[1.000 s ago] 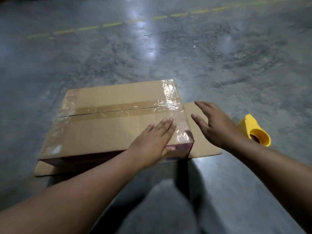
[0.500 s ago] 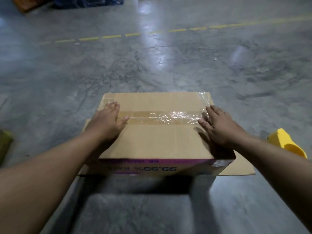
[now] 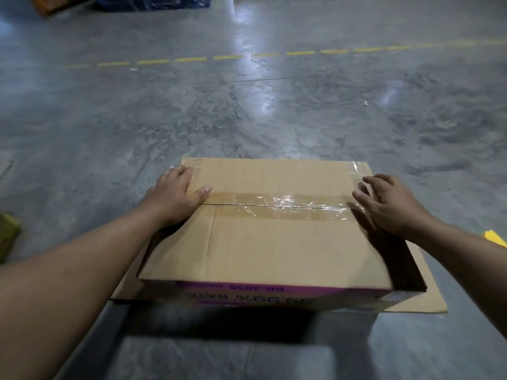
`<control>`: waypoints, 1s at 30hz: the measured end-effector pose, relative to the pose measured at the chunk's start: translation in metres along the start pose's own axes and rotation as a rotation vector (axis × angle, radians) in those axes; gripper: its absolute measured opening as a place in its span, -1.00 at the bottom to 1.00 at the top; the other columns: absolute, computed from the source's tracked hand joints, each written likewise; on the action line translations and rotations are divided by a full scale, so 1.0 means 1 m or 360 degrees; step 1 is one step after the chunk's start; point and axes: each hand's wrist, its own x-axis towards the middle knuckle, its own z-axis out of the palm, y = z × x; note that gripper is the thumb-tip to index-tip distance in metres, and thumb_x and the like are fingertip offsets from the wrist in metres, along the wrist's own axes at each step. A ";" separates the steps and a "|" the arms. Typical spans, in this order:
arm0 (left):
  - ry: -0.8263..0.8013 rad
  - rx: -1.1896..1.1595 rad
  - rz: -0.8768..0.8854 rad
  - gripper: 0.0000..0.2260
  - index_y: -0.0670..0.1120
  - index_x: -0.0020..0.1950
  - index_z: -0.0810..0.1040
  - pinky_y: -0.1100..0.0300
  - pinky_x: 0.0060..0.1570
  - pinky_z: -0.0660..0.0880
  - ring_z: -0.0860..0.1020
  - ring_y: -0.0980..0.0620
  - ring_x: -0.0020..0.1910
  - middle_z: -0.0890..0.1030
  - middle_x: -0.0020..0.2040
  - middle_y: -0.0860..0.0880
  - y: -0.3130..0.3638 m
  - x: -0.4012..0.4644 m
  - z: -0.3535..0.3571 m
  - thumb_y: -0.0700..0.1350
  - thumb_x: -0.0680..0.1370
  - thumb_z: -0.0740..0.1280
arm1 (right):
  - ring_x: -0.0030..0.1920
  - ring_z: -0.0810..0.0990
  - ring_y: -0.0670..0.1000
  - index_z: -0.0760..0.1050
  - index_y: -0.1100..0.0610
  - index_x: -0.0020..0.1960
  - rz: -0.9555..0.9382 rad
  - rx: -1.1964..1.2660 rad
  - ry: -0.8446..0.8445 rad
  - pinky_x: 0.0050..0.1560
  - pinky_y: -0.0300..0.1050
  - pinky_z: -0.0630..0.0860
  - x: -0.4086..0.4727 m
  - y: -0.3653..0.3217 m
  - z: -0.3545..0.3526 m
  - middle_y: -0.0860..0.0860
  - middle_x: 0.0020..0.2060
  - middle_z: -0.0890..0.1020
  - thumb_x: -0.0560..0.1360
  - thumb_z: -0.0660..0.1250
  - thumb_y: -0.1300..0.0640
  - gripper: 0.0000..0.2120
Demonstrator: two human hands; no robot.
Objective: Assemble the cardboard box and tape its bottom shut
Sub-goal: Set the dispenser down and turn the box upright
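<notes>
A brown cardboard box [image 3: 263, 248] stands on the concrete floor with its flaps upward, upside-down purple print on its near side. Clear tape [image 3: 274, 201] runs along the centre seam between the two flaps and over both ends. My left hand [image 3: 175, 196] lies flat on the box's left end, thumb on the tape near the seam. My right hand [image 3: 389, 207] rests on the right end with fingers spread over the taped edge. The box sits on a flat sheet of cardboard [image 3: 428, 297].
A yellow tape dispenser [image 3: 495, 237] pokes out on the floor behind my right forearm. A greenish object [image 3: 8, 234] sits at the left edge. A dashed yellow line [image 3: 247, 54] crosses the floor far ahead, with dark bundles beyond it.
My view and the box squared up. The left hand went from the box's near right corner to its left end. The right hand moved onto the right end. Both now rest there.
</notes>
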 end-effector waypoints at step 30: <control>0.0498 -0.0441 0.0236 -0.18 -0.07 0.58 0.12 0.20 0.35 0.18 0.27 -0.13 0.42 0.15 0.46 -0.17 0.005 0.018 -0.074 0.27 0.44 0.30 | 0.49 0.16 0.04 0.20 0.13 0.51 -0.0471 0.0212 0.0446 0.43 -0.11 0.14 0.026 -0.025 -0.072 0.12 0.50 0.17 0.32 0.40 -0.27 -0.09</control>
